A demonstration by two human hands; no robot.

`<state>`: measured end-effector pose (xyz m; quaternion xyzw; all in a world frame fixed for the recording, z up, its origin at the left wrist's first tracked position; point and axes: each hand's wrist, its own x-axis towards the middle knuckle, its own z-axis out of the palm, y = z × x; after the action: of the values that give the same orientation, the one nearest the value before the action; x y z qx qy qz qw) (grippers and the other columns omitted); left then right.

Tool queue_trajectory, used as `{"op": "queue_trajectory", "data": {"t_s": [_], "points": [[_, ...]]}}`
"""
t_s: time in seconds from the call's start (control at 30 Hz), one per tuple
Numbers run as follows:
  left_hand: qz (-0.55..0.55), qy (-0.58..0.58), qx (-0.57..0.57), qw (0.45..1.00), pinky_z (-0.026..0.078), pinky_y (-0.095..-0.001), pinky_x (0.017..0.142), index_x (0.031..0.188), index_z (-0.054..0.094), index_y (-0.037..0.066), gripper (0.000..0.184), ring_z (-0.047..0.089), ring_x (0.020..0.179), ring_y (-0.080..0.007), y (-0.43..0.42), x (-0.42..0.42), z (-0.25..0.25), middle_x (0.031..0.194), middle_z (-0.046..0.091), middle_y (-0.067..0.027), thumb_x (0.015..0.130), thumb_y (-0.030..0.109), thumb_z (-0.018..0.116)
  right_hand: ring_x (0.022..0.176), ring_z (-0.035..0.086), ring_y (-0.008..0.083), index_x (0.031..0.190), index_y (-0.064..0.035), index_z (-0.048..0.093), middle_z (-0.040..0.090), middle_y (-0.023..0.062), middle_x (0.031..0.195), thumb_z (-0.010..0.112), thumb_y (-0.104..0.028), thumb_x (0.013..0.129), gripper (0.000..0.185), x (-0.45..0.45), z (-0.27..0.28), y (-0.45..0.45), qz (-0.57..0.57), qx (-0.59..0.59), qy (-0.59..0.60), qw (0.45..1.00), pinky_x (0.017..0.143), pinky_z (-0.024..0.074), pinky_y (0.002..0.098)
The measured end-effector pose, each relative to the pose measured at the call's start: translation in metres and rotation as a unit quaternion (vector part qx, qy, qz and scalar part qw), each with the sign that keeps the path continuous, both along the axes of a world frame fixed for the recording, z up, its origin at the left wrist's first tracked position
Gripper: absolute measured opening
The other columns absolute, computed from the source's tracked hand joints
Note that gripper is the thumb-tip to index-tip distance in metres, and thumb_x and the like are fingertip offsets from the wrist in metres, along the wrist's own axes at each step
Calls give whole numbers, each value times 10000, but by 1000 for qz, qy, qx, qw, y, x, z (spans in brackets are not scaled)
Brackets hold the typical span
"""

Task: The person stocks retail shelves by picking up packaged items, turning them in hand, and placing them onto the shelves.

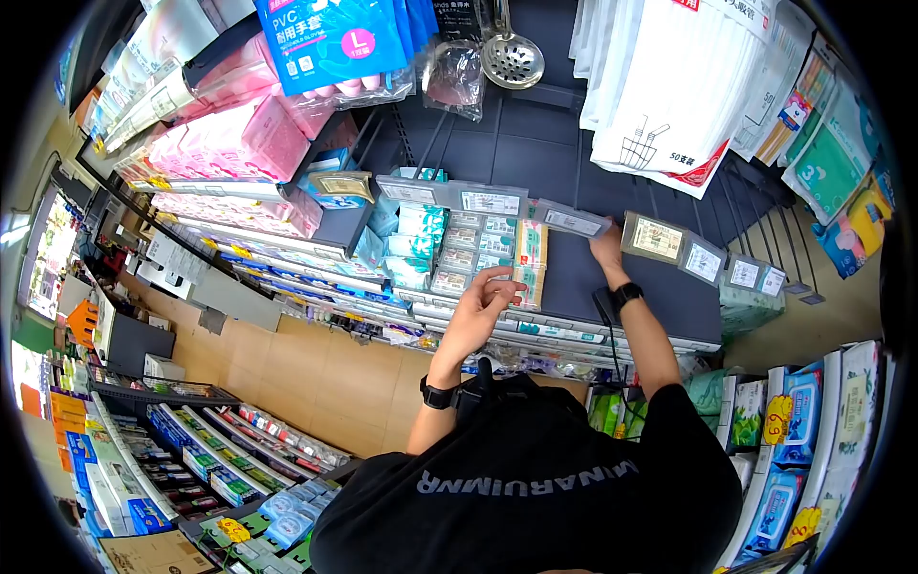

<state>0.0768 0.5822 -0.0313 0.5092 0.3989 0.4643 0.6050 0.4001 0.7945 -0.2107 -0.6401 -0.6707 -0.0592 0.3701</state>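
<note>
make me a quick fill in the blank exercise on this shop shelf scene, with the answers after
The wrists of the left hand and the right hand both wear ____ bands. Of the two, the one at the end of the tilted label holder is the ____ hand. The blue glove pack carries the letter ____ in a pink circle. The skimmer is made of ____.

Missing words: black; right; L; metal

The price label (574, 219) (its print too small to read) partly hides the right hand (607, 249); the top edge cuts off the blue glove packet (330, 43) and the slotted ladle's handle (501, 17)
</note>
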Motion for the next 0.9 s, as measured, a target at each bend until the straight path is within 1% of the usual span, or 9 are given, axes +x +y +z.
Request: {"op": "queue_trajectory", "data": {"t_s": [0.03,0.1,0.13,0.2,0.23,0.3,0.43,0.53,0.9], "points": [[24,1,-7,1000,485,-319,948,1327,501,0,359,638,1045,-181,-3,2,5,1162,683,-146,1025,189,548,899,689,398,970,14,645,709,213,928,680,-262,896,288,-3,8,-9,0,1,0,1000,782,547,429],[37,2,3,999,486,-320,947,1344,481,8,372,640,1046,-183,-3,5,-1,1163,684,-147,1023,183,552,842,692,249,1031,3,651,706,116,890,682,-237,919,266,-17,49,-53,83,-110,196,971,724,535,345],[51,1,11,999,486,-320,946,1360,460,16,389,642,1046,-184,-5,6,-4,1164,684,-149,1020,178,557,842,692,249,1031,3,651,706,116,890,682,-237,919,266,-24,69,-74,83,-111,196,971,724,535,345],[47,10,15,999,489,-299,909,1351,459,12,398,647,1023,-169,-9,9,-2,1154,684,-135,1014,190,574,807,629,122,1078,-8,651,672,42,898,659,-217,953,243,-36,110,-117,147,-235,418,865,675,490,270],[44,19,22,999,492,-278,872,1341,458,8,408,652,999,-155,-11,11,0,1143,684,-121,1008,202,592,807,629,122,1078,-8,651,672,42,898,659,-217,953,243,-41,129,-138,147,-235,417,866,675,490,270],[34,14,35,999,493,-283,877,1339,460,11,398,652,1005,-160,-14,15,0,1149,682,-121,1008,191,588,802,599,94,1065,-4,646,657,56,921,637,-154,970,177,-49,158,-176,193,-251,484,816,669,461,235],[16,-13,46,999,494,-300,889,1342,452,16,383,654,1010,-171,-25,28,8,1175,669,-124,1005,147,580,801,607,108,1141,-2,611,660,61,934,621,-125,977,205,-54,185,-234,239,-236,520,786,676,466,245],[26,-37,40,998,498,-301,882,1394,375,36,436,655,1003,-174,-36,41,17,1221,641,-127,1008,117,561,809,605,103,1305,-30,495,663,69,953,630,-82,961,373,-56,201,-264,233,-212,539,781,682,460,236],[4,-39,28,999,479,-250,786,1403,345,59,441,655,960,-157,-91,58,22,1201,641,-117,1020,141,549,786,595,115,1321,-26,472,652,82,943,594,-61,968,375,-53,221,-346,239,-151,580,764,694,457,248]]}}
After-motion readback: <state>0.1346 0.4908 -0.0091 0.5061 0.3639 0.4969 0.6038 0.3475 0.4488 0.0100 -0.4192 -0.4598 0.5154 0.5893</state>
